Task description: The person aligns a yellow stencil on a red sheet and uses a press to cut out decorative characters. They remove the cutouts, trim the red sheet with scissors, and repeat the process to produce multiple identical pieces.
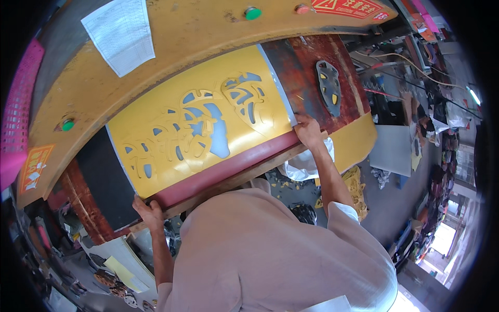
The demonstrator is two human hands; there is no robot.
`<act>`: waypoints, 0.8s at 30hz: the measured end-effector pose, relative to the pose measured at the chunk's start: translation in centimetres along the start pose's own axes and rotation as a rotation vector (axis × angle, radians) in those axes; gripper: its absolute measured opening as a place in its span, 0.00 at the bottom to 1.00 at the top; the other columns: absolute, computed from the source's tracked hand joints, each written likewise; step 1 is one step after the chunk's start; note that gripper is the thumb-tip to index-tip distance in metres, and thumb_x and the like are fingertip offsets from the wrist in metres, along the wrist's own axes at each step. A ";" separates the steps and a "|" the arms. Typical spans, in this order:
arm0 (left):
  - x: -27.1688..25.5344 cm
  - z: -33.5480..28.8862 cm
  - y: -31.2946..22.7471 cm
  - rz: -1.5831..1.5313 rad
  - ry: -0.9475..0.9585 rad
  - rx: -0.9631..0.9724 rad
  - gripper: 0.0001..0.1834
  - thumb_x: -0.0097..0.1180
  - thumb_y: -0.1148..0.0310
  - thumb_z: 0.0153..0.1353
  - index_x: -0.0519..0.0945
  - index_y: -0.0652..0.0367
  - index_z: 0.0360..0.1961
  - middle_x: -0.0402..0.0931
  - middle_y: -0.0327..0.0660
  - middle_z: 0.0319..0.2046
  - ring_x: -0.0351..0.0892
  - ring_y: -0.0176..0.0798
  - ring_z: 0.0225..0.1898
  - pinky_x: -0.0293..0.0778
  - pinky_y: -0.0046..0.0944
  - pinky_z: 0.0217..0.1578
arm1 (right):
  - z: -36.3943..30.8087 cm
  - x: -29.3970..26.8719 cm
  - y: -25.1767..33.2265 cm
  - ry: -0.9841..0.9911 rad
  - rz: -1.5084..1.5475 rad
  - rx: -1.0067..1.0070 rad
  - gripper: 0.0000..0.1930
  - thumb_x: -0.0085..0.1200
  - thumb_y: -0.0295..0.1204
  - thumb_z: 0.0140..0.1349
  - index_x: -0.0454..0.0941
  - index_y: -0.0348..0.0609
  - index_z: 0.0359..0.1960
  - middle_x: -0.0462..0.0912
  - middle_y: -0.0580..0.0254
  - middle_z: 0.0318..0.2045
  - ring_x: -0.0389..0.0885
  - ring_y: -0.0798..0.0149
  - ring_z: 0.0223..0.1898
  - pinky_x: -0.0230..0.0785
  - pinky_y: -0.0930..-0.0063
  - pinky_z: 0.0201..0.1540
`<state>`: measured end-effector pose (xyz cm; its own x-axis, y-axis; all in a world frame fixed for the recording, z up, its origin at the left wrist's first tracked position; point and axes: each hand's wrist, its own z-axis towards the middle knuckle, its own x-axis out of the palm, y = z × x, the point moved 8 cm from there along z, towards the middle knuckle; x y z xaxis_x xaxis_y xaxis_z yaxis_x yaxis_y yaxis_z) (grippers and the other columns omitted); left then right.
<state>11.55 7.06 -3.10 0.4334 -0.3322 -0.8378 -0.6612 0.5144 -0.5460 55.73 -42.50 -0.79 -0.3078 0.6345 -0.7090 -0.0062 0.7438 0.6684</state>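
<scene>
A yellow sheet (156,138) lies across the machine bed, with a band of shoe-upper shapes cut into it and blue-grey backing showing through several holes. At its near left corner, my left hand (149,213) has its fingers closed on the edge. My right hand (309,131) grips the near right corner, thumb and fingers together at the pale border. Along the sheet's near side runs a dark red strip (223,170). To the right of the sheet, apart from both hands, a grey shoe-shaped cutting die (328,89) rests on the worn red-brown bed.
A yellow machine beam (187,28) arches over the far side, with green buttons (253,13) and a paper sheet (120,36) on it. A pink basket (23,99) stands far left. Below right are a white bag (306,164) and yellow scraps (356,192).
</scene>
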 end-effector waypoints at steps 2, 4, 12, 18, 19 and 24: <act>0.1 0.0 0.3 0.029 -0.022 0.002 0.34 0.53 0.75 0.57 0.67 0.77 0.66 0.70 0.64 0.53 0.70 0.65 0.55 0.67 0.58 0.62 | -0.1 0.0 0.1 -0.039 -0.033 -0.122 0.22 0.51 0.24 0.56 0.88 0.47 0.51 0.87 0.39 0.47 0.84 0.37 0.51 0.76 0.57 0.58; 0.0 -0.2 -0.5 0.071 -0.036 0.101 0.30 0.55 0.74 0.57 0.70 0.72 0.63 0.70 0.60 0.51 0.68 0.62 0.54 0.68 0.56 0.58 | 0.2 0.4 -1.0 0.022 -0.138 -0.079 0.21 0.50 0.26 0.55 0.88 0.48 0.50 0.86 0.37 0.42 0.84 0.34 0.48 0.77 0.50 0.55; -1.2 -0.5 -1.2 -0.060 -0.076 0.055 0.31 0.48 0.81 0.55 0.71 0.72 0.63 0.72 0.63 0.55 0.72 0.65 0.56 0.70 0.56 0.62 | 0.9 0.6 -1.0 0.019 -0.286 -0.263 0.23 0.49 0.23 0.59 0.83 0.44 0.57 0.85 0.37 0.50 0.82 0.35 0.53 0.75 0.53 0.57; -2.4 -0.4 3.1 -0.536 -0.083 -0.336 0.26 0.46 0.82 0.63 0.76 0.68 0.63 0.78 0.58 0.50 0.84 0.54 0.46 0.81 0.44 0.50 | 2.2 0.9 -3.8 0.277 0.114 0.076 0.23 0.50 0.21 0.56 0.85 0.36 0.54 0.84 0.63 0.29 0.78 0.70 0.31 0.69 0.72 0.35; -3.3 -0.6 2.5 -0.396 -0.133 -0.263 0.26 0.49 0.80 0.65 0.76 0.67 0.65 0.79 0.57 0.49 0.85 0.52 0.45 0.82 0.43 0.48 | 2.5 0.9 -4.0 0.259 0.183 0.114 0.23 0.50 0.21 0.56 0.85 0.35 0.54 0.83 0.65 0.28 0.76 0.74 0.30 0.67 0.75 0.34; -3.1 -2.6 -0.3 -0.227 -0.100 -0.247 0.27 0.57 0.75 0.64 0.74 0.69 0.66 0.77 0.58 0.53 0.81 0.55 0.51 0.79 0.49 0.55 | 2.9 1.2 -2.3 0.248 -0.089 -0.068 0.21 0.51 0.21 0.57 0.85 0.35 0.52 0.83 0.69 0.28 0.75 0.73 0.30 0.67 0.74 0.33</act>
<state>8.82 5.93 -0.38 0.6362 -0.3306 -0.6970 -0.6641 0.2250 -0.7129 58.18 -42.86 -3.82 -0.5265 0.4905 -0.6944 -0.1046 0.7732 0.6254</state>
